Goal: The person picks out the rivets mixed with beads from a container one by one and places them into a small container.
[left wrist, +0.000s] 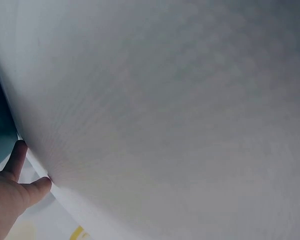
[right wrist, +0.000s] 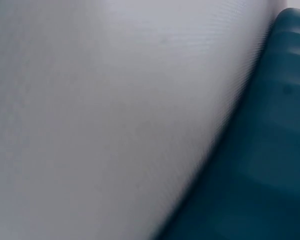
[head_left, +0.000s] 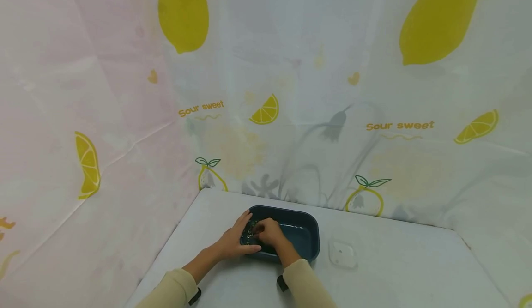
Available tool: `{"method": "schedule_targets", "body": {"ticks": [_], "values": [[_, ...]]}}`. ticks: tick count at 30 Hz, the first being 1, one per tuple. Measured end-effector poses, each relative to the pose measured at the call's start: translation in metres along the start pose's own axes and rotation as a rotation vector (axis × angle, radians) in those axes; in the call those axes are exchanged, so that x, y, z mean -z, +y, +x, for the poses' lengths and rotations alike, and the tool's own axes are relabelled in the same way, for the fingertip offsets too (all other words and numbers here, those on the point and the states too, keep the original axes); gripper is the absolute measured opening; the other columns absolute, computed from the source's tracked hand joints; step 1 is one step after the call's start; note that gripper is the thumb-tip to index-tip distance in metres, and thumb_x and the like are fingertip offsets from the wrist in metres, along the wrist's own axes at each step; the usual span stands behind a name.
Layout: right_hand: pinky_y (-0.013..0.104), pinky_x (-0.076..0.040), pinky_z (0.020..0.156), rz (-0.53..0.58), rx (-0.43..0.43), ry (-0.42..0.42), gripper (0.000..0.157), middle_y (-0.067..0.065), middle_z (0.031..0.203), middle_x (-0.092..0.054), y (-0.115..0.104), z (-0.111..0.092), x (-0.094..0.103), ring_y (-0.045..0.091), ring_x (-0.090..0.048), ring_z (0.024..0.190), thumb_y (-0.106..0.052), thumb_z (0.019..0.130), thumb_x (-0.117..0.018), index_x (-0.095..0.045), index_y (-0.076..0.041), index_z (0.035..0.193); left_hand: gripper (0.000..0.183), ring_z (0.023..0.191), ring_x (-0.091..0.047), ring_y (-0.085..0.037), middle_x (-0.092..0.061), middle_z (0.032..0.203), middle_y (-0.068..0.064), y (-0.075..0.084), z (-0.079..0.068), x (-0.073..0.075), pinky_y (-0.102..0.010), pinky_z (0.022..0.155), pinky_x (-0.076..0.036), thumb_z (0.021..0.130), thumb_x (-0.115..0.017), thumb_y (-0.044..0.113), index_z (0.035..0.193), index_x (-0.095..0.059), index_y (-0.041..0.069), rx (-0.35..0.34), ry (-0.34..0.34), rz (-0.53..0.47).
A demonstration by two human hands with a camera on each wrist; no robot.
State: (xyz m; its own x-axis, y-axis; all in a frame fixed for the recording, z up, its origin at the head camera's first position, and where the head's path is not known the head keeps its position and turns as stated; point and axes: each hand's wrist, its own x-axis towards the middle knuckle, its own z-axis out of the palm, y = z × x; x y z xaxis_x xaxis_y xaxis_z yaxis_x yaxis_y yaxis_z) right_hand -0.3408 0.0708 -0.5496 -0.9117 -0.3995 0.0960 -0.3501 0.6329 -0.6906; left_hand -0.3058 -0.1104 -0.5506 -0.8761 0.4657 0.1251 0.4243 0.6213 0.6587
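"Fingers straight and relaxed on the left hand [head_left: 232, 242], thumb spread away from them, and it's laid round the left end of the tray [head_left: 298, 235]!"

"Thumb on the near side, yes. And the right hand [head_left: 270, 232]?"

"Down inside the tray, towards that same left end, fingers bent among some small green bits [head_left: 250, 228]. Pinching any? Can't tell; the hand covers its own fingertips."

"What are those bits?"

"Too small to say. Dark, with pale flecks."

"And the tray sits where?"

"On the white table [head_left: 399, 266], close to the far edge, just in front of the lemon-print sheet [head_left: 291, 40]. A clear square [head_left: 342, 254] lies just beside it, on the right."

"Left wrist view?"

"Two digits near the tray's edge, low in the corner. Right wrist view: blue tray wall, large against the white!"
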Motion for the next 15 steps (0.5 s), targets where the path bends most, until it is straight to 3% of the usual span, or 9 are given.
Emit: {"method": "schedule_targets", "body": {"ticks": [6, 15], "values": [[0.025, -0.051, 0.063, 0.012, -0.005, -0.014, 0.011, 0.003, 0.08, -0.074, -0.0012, -0.0003, -0.0043, 0.008, -0.063, 0.069, -0.015, 0.081, -0.08, -0.077, -0.006, 0.086, 0.104, 0.144, -0.034, -0.041, -0.011, 0.166, -0.014, -0.003, -0.0016, -0.0021, -0.064, 0.105, -0.038, 0.085, -0.07, 0.058, 0.159, -0.016, 0.008, 0.002, -0.011, 0.01], [0.025, -0.051, 0.063, -0.06, 0.049, 0.004, 0.009, 0.003, 0.078, -0.073, -0.0046, 0.0008, -0.0031, 0.011, -0.064, 0.069, -0.012, 0.081, -0.081, -0.075, -0.006, 0.083, 0.103, 0.142, -0.037, -0.041, -0.011, 0.166, -0.014, -0.0011, -0.0004, 0.0004, -0.064, 0.105, -0.038, 0.085, -0.07, 0.056, 0.158, -0.017, 0.007, -0.019, -0.002, 0.004]]}}
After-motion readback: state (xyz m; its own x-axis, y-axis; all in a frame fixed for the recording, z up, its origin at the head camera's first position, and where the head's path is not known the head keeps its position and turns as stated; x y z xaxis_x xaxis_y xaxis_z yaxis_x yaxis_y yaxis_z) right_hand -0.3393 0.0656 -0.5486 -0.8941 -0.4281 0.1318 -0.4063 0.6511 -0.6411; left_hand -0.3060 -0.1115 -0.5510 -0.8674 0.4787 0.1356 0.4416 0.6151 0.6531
